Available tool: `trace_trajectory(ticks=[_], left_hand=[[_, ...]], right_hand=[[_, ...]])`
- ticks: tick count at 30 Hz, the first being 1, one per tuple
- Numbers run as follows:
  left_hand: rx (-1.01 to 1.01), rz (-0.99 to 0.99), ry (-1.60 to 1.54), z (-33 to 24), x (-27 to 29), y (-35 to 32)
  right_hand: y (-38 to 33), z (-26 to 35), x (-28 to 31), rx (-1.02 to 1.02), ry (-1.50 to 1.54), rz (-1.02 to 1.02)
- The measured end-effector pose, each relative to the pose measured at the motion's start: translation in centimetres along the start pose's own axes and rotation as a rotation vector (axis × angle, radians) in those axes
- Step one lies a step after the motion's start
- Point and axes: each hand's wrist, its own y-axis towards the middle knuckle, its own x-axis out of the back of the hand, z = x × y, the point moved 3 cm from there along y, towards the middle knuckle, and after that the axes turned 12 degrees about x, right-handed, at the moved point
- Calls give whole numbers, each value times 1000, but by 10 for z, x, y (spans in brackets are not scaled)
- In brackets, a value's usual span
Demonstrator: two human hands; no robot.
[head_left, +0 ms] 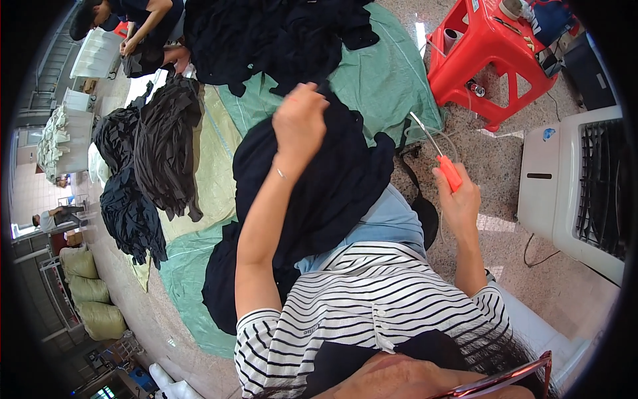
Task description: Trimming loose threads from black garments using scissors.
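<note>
My left hand (300,120) is raised and grips the top of a dark navy garment (319,186) that drapes down over my lap. My right hand (460,199) holds small thread snips with an orange handle (449,171), the thin metal blades pointing up and left, a little apart from the garment's right edge. A large heap of the same dark fabric (272,36) lies ahead of my left hand on a green sheet (385,80).
A red plastic stool (488,53) with small items stands at the upper right, a white fan-type appliance (575,186) at the right. Stacks of dark cloth pieces (159,146) lie to the left. Another person (143,26) works at the top left; stuffed sacks (90,292) sit at lower left.
</note>
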Motion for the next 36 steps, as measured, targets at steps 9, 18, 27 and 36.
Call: trace_trajectory(ticks=[9, 18, 27, 36], left_hand=[[48, 241, 490, -14, -31, -68], [727, -695, -907, 70, 224, -107], [270, -1564, -472, 73, 653, -395], [244, -1581, 335, -29, 719, -392]], right_hand=[[8, 11, 2, 54, -20, 1], [6, -2, -3, 0, 132, 21], [49, -26, -31, 228, -105, 92], [70, 24, -67, 330, 36, 142]])
